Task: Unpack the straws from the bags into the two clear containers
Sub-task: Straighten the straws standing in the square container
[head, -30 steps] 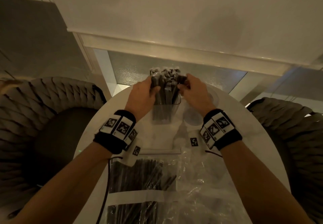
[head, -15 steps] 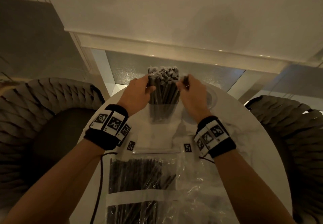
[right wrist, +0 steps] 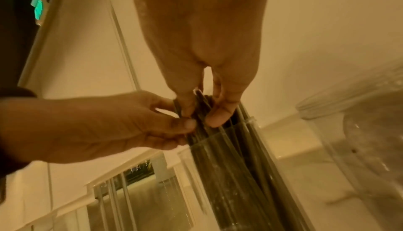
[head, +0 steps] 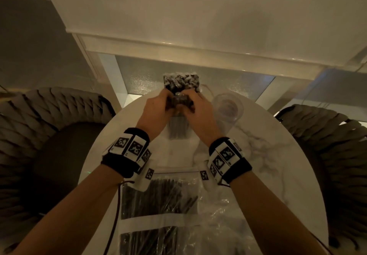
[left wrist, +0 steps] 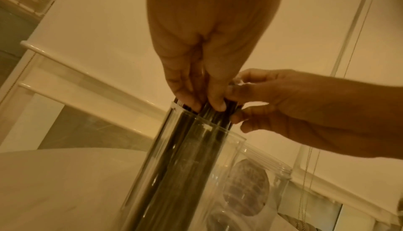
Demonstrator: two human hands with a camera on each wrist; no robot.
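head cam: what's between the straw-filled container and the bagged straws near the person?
Head view: only bare marble tabletop lies between the straw-filled container and the bag of straws; both wrists hover above that stretch.

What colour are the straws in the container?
Black straws, clearest in the left wrist view.

No legible text, brand or number appears; the wrist bands (head: 131, 147) carry only black-and-white square marker patterns.

Dim warm light, soft wide-angle blur
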